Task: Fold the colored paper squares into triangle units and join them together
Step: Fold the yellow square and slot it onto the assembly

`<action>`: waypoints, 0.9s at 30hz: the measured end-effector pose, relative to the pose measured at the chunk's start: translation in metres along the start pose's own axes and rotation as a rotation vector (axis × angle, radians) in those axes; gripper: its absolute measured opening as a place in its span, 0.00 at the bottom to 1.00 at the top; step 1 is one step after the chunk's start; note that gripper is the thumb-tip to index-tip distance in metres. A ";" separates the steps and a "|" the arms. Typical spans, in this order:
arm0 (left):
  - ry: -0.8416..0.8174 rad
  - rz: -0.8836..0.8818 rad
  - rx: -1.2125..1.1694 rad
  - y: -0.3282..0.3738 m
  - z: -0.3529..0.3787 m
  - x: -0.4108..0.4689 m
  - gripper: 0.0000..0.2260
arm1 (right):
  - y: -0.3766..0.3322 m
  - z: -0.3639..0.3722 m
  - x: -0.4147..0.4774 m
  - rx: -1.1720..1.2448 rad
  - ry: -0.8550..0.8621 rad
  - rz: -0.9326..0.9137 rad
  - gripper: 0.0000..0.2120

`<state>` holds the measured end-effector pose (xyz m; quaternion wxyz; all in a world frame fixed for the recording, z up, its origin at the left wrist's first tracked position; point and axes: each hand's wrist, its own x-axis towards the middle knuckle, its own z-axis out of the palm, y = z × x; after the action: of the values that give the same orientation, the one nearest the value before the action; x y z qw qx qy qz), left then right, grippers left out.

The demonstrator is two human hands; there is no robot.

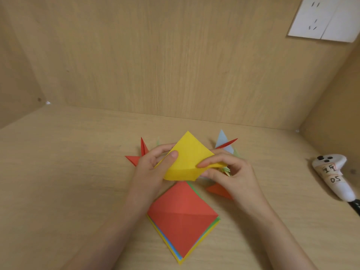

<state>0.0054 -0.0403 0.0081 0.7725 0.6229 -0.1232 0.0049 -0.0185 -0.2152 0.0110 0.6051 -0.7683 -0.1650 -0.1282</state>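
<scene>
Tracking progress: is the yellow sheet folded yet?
Mid-fold: yellow sheet bends over, uncreased, pinched by left hand and right hand.

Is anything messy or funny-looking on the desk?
Nothing is torn or spilled. The paper stack is askew: green, yellow and blue edges peek out under its creased red top. A white handheld device with taped labels lies at the right, apart from the papers. The left hand and right hand pinch the yellow sheet.
</scene>
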 end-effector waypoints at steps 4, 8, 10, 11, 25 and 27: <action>-0.111 -0.071 -0.040 0.005 0.004 -0.003 0.14 | 0.004 0.002 0.000 0.067 0.129 0.056 0.07; -0.116 -0.051 0.056 -0.001 0.004 -0.004 0.16 | 0.003 0.003 0.002 0.134 0.183 0.095 0.08; -0.089 -0.033 0.168 -0.007 0.003 -0.003 0.18 | 0.001 0.003 0.002 0.145 0.192 0.099 0.11; -0.078 -0.023 0.212 -0.009 0.002 -0.003 0.18 | 0.001 0.003 0.003 0.146 0.189 0.094 0.12; 0.006 0.018 0.131 -0.010 0.000 0.001 0.04 | 0.002 0.008 0.000 -0.036 0.088 0.041 0.13; 0.023 0.002 0.120 -0.011 0.000 0.001 0.05 | 0.000 0.009 0.000 -0.023 0.095 0.023 0.14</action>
<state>0.0082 -0.0432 -0.0018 0.7350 0.6680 -0.1144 0.0205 -0.0189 -0.2067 0.0088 0.6047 -0.7701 -0.1258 -0.1597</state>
